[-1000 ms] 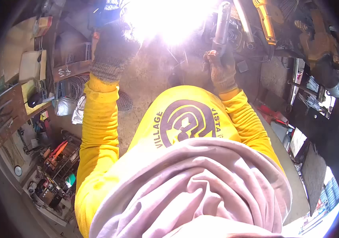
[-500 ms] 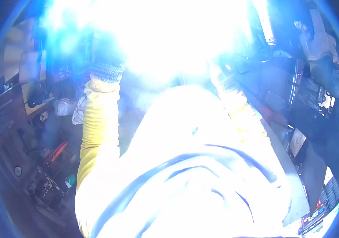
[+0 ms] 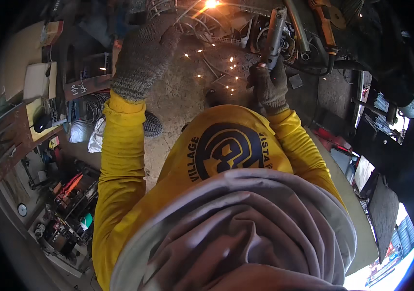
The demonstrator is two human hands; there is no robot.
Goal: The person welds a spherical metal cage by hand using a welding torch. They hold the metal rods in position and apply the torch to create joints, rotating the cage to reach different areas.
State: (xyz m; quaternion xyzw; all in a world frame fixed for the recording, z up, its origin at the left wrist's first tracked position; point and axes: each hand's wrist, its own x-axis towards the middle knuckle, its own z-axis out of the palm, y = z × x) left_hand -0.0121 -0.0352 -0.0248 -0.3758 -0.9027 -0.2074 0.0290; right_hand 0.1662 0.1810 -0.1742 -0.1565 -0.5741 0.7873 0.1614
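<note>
Electrode holder (image 3: 273, 34): upright in your right hand, top centre-right, beside the wire frame.
Right hand (image 3: 269, 87): gloved fingers wrapped round the holder.
Left hand (image 3: 141, 58): gloved, raised over the wire frame (image 3: 187, 19); finger spread unclear.
Sparks (image 3: 219, 68): scattered across the concrete floor (image 3: 178, 97).

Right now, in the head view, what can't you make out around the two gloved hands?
- Left hand in a grey knit glove: its palm side faces away, so any hold is hidden.
- Bright orange weld spot: cut by the top edge, glare hides the joint.
- Grey metal electrode holder in the right hand: its tip is lost in clutter.
- Bent grey wire pieces: too tangled to tell apart.
</note>
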